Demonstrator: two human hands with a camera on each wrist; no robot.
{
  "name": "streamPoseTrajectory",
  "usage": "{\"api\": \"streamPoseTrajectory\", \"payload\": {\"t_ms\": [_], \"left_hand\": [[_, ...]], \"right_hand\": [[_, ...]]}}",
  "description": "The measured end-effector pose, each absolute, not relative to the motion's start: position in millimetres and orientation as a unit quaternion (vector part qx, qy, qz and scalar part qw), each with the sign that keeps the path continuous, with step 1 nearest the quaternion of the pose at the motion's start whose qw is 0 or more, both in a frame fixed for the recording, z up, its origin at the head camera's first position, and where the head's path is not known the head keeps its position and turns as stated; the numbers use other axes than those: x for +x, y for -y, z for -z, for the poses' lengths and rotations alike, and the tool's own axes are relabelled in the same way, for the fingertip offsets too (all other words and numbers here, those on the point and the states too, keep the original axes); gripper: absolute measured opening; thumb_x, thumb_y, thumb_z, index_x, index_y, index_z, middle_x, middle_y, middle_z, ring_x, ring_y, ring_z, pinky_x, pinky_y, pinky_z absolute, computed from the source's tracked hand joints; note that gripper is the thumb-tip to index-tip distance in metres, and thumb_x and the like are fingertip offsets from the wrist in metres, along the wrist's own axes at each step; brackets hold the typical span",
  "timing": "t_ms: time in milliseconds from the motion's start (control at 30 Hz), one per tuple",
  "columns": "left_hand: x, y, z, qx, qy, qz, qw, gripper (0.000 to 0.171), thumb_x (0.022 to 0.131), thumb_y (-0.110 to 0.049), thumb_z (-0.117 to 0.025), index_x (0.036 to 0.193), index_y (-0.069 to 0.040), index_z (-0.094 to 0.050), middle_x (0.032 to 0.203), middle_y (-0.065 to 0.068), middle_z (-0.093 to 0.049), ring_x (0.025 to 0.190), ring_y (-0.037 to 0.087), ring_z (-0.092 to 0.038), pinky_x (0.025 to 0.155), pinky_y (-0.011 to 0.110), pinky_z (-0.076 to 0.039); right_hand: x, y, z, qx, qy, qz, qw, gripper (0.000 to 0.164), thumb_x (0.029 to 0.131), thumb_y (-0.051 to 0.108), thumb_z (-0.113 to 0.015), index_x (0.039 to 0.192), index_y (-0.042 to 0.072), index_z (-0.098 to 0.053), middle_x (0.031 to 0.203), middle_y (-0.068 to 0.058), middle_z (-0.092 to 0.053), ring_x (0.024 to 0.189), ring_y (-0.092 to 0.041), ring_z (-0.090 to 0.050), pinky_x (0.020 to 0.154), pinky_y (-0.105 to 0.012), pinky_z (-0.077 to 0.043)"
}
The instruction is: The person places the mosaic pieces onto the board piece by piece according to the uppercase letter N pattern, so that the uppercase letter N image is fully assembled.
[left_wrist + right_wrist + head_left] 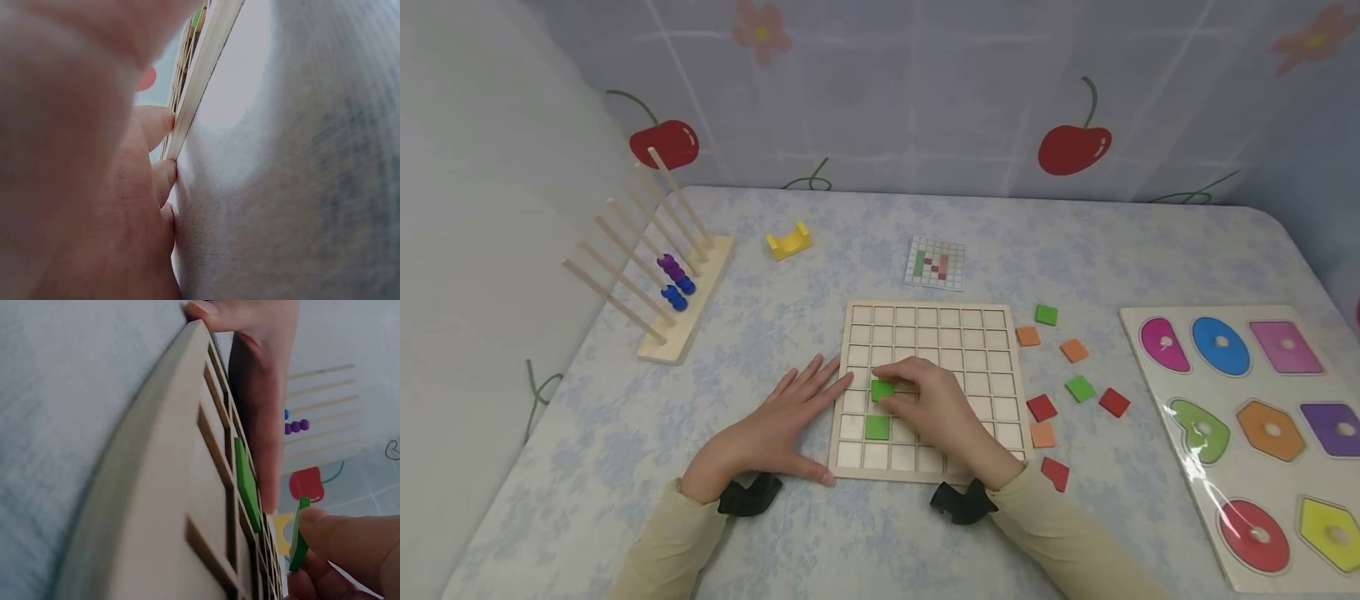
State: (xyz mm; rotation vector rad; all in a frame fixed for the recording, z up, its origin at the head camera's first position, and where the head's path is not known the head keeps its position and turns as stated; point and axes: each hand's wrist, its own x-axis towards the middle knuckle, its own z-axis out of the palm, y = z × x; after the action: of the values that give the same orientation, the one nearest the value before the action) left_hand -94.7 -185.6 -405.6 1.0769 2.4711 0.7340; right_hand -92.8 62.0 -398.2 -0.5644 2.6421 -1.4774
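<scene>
A wooden grid board (931,308) lies flat on the table, divided into small square cells. One green square tile (877,427) sits in a cell near its lower left. Just above that tile, my right hand (936,404) pinches a second green tile (882,390) between thumb and fingers. The right wrist view shows this pinched tile (299,534) tilted and raised off the board. My left hand (775,425) is spread at the board's left edge, fingers straight and fingertips touching the rim, as the left wrist view also shows.
Loose green, orange and red tiles (1042,407) lie right of the board. Behind it is a small pattern card (935,263). A peg stand (688,333) with beads and a yellow curved block (790,242) stand left. A shape puzzle (1206,383) lies far right.
</scene>
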Motion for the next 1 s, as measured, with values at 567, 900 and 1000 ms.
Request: {"api": "streamPoseTrajectory", "payload": {"t_ms": [567, 900, 1000], "left_hand": [[-95.3, 185.6, 405.1, 0.380, -0.872, -0.255, 0.174, 0.113, 0.069, -0.056, -0.075, 0.151, -0.009, -0.013, 0.155, 0.012, 0.001, 0.139, 0.029, 0.009, 0.106, 0.055, 0.001], [-96.1, 185.6, 403.5, 0.380, -0.872, -0.255, 0.174, 0.114, 0.068, -0.055, -0.077, 0.151, -0.008, -0.014, 0.155, 0.012, 0.001, 0.139, 0.029, 0.008, 0.106, 0.054, 0.001], [-94.8, 185.4, 404.6, 0.377, -0.873, -0.252, 0.178, 0.114, 0.068, -0.055, -0.077, 0.151, -0.008, -0.014, 0.155, 0.013, 0.001, 0.139, 0.029, 0.008, 0.106, 0.054, 0.001]], "right_hand": [[-88.4, -54.0, 405.7, -0.207, -0.880, 0.427, 0.014, 0.026, 0.078, 0.005, -0.076, 0.103, 0.010, -0.071, 0.098, 0.005, -0.064, 0.098, -0.013, -0.056, 0.086, -0.030, -0.042], [-88.2, -53.1, 406.4, -0.205, -0.880, 0.428, 0.004, 0.025, 0.078, 0.004, -0.076, 0.102, 0.010, -0.071, 0.098, 0.005, -0.064, 0.096, -0.012, -0.057, 0.085, -0.029, -0.043], [-87.0, -57.8, 401.9, -0.194, -0.878, 0.437, 0.001, 0.025, 0.079, 0.005, -0.075, 0.103, 0.009, -0.070, 0.099, 0.003, -0.064, 0.093, -0.012, -0.058, 0.081, -0.028, -0.045]]}}
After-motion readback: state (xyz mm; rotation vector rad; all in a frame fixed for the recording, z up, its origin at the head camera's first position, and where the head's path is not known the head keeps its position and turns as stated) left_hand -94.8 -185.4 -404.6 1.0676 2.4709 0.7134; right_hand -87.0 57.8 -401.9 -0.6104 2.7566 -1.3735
